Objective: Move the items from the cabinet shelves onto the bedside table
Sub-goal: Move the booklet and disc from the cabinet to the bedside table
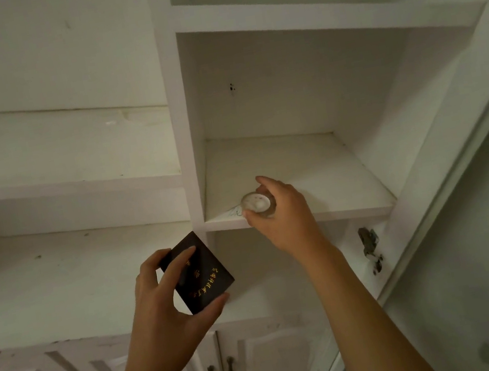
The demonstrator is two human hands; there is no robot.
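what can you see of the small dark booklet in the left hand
The booklet is thin, rectangular and dark, almost black, with gold lettering across its cover, too small to read. The cover looks smooth and stiff. It is closed and tilted, one corner pointing up. The left hand holds it in the air in front of the white cabinet, below the shelf edge, fingers along its upper left edge and thumb at its lower corner. Nothing else touches it.

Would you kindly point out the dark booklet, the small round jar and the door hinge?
dark booklet [201, 274], head view, middle of its cover.
small round jar [255, 204], head view, its pale lid.
door hinge [369, 243], head view, its metal body.
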